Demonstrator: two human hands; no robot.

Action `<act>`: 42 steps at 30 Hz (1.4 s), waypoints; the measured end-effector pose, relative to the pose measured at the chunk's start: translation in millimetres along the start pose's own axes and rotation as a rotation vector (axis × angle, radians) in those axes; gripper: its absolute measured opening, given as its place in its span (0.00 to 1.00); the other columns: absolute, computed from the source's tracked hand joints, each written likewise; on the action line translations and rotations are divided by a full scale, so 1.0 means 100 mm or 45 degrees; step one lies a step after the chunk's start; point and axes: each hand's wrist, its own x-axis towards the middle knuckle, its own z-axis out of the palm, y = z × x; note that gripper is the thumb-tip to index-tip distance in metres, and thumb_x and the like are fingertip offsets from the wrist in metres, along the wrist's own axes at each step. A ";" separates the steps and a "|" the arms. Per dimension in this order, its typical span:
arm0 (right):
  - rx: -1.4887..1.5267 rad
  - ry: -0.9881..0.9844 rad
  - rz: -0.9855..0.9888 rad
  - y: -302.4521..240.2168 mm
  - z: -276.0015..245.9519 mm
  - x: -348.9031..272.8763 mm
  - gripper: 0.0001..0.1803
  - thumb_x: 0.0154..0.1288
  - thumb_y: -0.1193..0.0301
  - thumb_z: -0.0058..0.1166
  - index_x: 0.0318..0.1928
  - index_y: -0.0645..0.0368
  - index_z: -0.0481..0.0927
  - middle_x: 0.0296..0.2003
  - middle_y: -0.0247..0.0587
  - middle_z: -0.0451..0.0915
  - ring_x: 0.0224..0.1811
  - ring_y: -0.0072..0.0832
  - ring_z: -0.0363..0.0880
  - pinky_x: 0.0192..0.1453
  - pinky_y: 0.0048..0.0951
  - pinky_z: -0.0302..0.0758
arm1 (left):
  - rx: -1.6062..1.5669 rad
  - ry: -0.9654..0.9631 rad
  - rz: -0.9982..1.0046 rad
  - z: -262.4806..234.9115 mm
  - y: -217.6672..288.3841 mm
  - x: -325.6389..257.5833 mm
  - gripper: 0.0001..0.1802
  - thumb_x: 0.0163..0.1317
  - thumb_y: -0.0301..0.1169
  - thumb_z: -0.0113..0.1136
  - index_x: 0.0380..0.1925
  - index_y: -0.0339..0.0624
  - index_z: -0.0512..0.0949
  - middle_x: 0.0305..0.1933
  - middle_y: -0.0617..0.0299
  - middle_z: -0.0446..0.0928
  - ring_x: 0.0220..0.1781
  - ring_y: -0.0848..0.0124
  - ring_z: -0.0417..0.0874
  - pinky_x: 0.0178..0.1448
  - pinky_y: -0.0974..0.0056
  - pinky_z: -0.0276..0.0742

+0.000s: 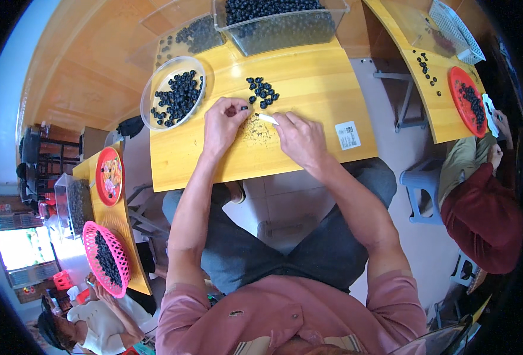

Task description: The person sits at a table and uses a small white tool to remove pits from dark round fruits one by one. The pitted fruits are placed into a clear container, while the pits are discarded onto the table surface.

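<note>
Between the thumb and fingertips of my left hand (pixel 221 127) is a small round black piece (pixel 244 109). My right hand (pixel 303 139) grips a slim white-handled tool (pixel 266 119), whose narrow dark tip points at that piece; the tip is too small to tell its kind. Just beyond my fingers lies a loose group of the same black pieces (pixel 262 90). Dark crumbs (pixel 258 131) are scattered on the yellow table (pixel 326 77) under and between my hands. To the left stands a round clear tub (pixel 148 97) of many black pieces.
A large clear bin (pixel 279 36) full of black pieces stands at the far edge. A white label (pixel 347 135) is on the table's right. Side tables hold a pink basket (pixel 119 287), red plates (pixel 109 176) and a white basket (pixel 444 23); a person sits at each side.
</note>
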 end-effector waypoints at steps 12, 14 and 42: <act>-0.096 -0.004 -0.127 -0.01 0.04 -0.04 0.12 0.65 0.72 0.62 0.48 0.58 0.86 0.32 0.40 0.82 0.33 0.37 0.88 0.35 0.40 0.85 | -0.575 0.091 -0.143 0.14 -0.10 -0.49 0.16 0.66 0.18 0.73 0.53 0.34 0.83 0.44 0.65 0.83 0.43 0.79 0.83 0.52 0.73 0.82; -0.107 -0.013 -0.170 -0.02 0.04 -0.04 0.12 0.65 0.73 0.62 0.48 0.58 0.85 0.31 0.39 0.81 0.32 0.36 0.87 0.34 0.40 0.84 | -0.596 0.082 -0.128 0.14 -0.11 -0.49 0.17 0.66 0.17 0.73 0.54 0.35 0.83 0.44 0.65 0.83 0.43 0.80 0.83 0.52 0.73 0.82; -0.104 -0.022 -0.210 -0.03 0.07 -0.02 0.11 0.66 0.72 0.65 0.48 0.56 0.86 0.29 0.37 0.79 0.31 0.35 0.86 0.33 0.39 0.82 | -0.620 0.011 -0.120 0.14 -0.12 -0.47 0.21 0.63 0.14 0.73 0.55 0.36 0.81 0.47 0.64 0.82 0.44 0.79 0.83 0.53 0.72 0.83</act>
